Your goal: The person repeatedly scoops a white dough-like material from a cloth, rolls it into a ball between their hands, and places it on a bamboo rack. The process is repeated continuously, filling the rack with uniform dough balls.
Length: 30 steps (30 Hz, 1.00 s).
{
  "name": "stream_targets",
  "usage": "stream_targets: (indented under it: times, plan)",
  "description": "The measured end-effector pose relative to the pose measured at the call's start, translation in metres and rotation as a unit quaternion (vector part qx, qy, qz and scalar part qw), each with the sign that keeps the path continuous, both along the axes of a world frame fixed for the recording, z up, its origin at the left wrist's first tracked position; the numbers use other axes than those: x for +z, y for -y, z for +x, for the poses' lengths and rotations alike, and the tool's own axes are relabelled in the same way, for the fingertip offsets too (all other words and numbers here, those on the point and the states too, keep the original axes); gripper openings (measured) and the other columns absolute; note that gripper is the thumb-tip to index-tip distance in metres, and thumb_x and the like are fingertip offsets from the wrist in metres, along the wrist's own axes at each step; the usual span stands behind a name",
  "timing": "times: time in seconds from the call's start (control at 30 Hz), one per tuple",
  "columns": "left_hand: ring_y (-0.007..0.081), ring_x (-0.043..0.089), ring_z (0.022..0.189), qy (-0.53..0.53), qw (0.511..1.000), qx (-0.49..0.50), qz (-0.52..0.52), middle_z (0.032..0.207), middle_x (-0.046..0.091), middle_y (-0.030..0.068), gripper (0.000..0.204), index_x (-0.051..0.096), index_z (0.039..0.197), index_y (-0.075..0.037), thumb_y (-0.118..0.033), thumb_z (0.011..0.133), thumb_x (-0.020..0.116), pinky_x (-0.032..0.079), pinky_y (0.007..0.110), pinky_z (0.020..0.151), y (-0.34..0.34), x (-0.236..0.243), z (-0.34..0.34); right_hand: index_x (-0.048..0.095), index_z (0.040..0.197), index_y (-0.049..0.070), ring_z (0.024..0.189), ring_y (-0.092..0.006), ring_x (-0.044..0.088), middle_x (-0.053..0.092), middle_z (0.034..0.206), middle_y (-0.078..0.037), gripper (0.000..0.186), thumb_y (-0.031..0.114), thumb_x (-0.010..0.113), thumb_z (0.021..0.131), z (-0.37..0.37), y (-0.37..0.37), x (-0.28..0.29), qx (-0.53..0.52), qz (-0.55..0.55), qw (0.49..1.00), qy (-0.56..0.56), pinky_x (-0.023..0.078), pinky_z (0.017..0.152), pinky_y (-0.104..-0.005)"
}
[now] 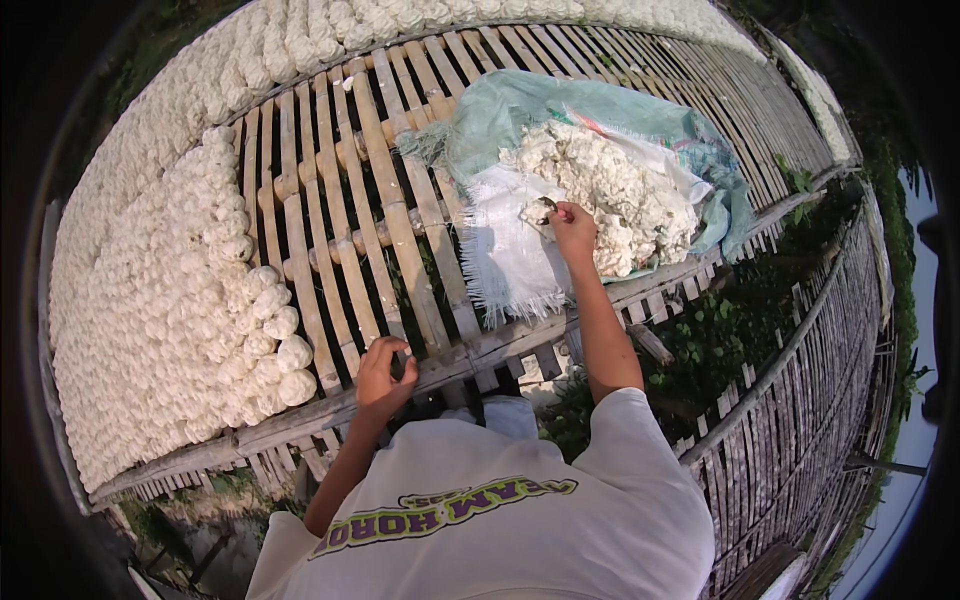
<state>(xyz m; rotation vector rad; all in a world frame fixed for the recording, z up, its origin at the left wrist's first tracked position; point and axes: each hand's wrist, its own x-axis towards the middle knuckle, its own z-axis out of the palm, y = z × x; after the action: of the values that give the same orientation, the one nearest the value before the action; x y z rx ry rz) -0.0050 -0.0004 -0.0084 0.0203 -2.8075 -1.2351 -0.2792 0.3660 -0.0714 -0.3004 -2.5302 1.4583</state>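
Note:
My right hand (573, 232) reaches over the near left side of a pile of crumbly off-white material (635, 195). Its fingers pinch a small dark, flat piece (547, 203), too small to make out its kind. The pile lies on a white woven sack (510, 245) with frayed edges, spread over a pale green sheet (535, 90). Lower left, my left hand (385, 378) hovers by the front rail, its fingers loosely curled, thumb apart, nothing visible in it. Rounded off-white clumps (290, 353) lie in packed rows to its left.
Beneath everything is a rack of split bamboo slats (330, 200) with gaps between them. More clumps (330, 25) line its far side. A bamboo pole (480, 352) forms its front edge. Another slatted rack (800, 400) stands at the right, with green plants (700, 350) between.

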Motion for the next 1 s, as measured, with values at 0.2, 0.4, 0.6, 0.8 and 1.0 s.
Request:
stream_targets:
  times: [0.2,0.4,0.6,0.8,1.0]
  plan:
    - [0.0354,0.065,0.109,0.015,1.0,0.012,0.001,0.119,0.067,0.0104,0.028,0.065,0.113,-0.008,-0.015,0.088,0.076,0.051,0.042,0.094,0.001,-0.005,0.003,0.078,0.115,-0.004,0.081,-0.0079,0.065,0.076,0.094,-0.002,0.022,0.01,0.079,0.097,0.028,-0.016,0.045,-0.012,-0.185,0.983,0.004,0.052,0.074,-0.0241]
    - [0.027,0.063,0.116,0.044,0.991,0.02,0.124,0.126,0.066,0.0073,0.029,0.066,0.117,-0.009,-0.015,0.091,0.076,0.048,0.039,0.097,0.0,0.021,-0.011,0.075,0.125,-0.003,0.087,-0.0101,0.067,0.076,0.1,-0.004,0.03,0.015,0.077,0.101,0.13,-0.114,0.126,-0.029,-0.156,0.983,0.097,0.052,0.08,-0.0264]
    - [0.0264,0.052,0.135,0.048,0.762,-0.194,0.617,0.142,0.058,0.0174,0.052,0.064,0.133,-0.007,-0.048,0.107,0.046,0.035,0.042,0.113,-0.023,0.149,-0.058,0.074,0.132,0.005,0.101,-0.0233,0.064,0.066,0.12,-0.013,0.034,0.019,0.069,0.101,0.181,-0.178,0.129,-0.199,0.397,0.895,0.04,0.053,0.09,-0.0407]
    - [0.0301,0.051,0.137,-0.047,0.426,-0.515,0.742,0.145,0.055,0.0234,0.062,0.062,0.136,-0.004,-0.054,0.106,0.042,0.034,0.047,0.116,-0.081,0.263,-0.064,0.076,0.128,0.006,0.101,-0.0186,0.064,0.069,0.113,-0.008,0.031,0.02,0.069,0.101,0.101,-0.099,0.074,0.006,0.086,0.996,0.036,0.052,0.089,-0.0362]
    - [0.0295,0.052,0.136,-0.006,0.371,-0.541,0.755,0.144,0.056,0.0227,0.061,0.061,0.136,-0.003,-0.053,0.106,0.044,0.035,0.047,0.116,-0.105,0.283,-0.048,0.071,0.133,0.0,0.113,-0.0306,0.068,0.072,0.122,-0.021,0.051,0.039,0.071,0.1,-0.008,-0.027,0.027,0.124,0.177,0.976,-0.018,0.053,0.099,-0.0418]
